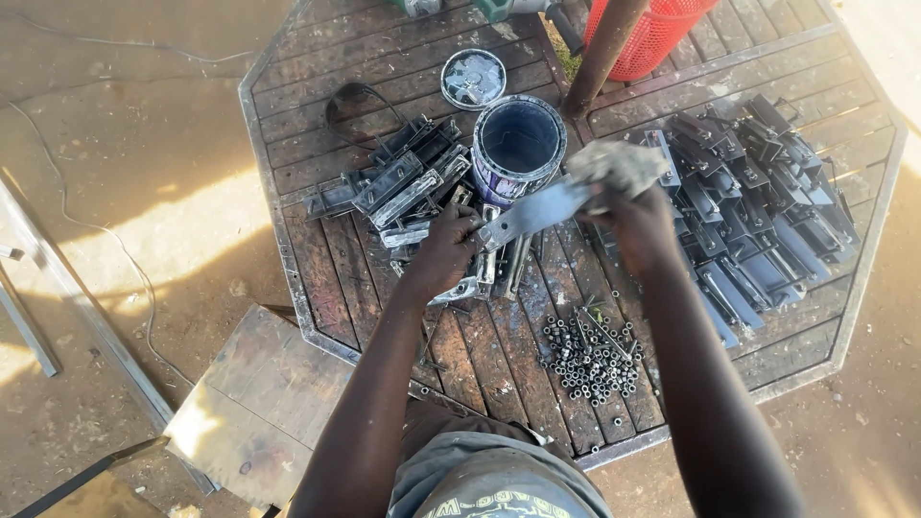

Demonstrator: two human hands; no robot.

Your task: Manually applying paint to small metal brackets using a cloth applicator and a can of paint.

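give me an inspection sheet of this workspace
surface: octagonal slatted table, worn and rusty
job's things: flat metal piece held by the left hand, grey rag pressed on it by the right hand
clutter: open paint can, its lid, metal bracket piles left and right, nuts and bolts, red basket
grippers: both hands gripping
cables: thin wire on the ground
surroundings: sandy ground, metal sheet

Harsh sunlight glares on ground at edges; centre shaded; focus sharp, slight wide-angle bending.
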